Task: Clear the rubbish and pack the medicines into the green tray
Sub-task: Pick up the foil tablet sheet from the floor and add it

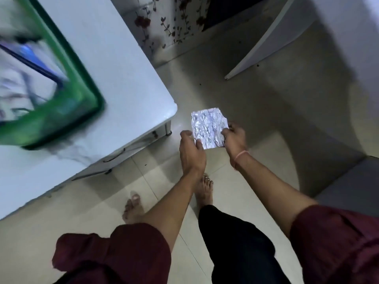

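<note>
Head view: crumpled silver foil sheet point(208, 128) held at centre, above the tiled floor point(235, 91). Pinched by left hand point(191, 150) at its seven o'clock edge, by right hand point(235, 138) at four o'clock. Blurred green tray point(67, 117) at nine o'clock on the white table point(123, 64), clear of both hands.

Green tray point(61, 124) contents motion-blurred
</note>
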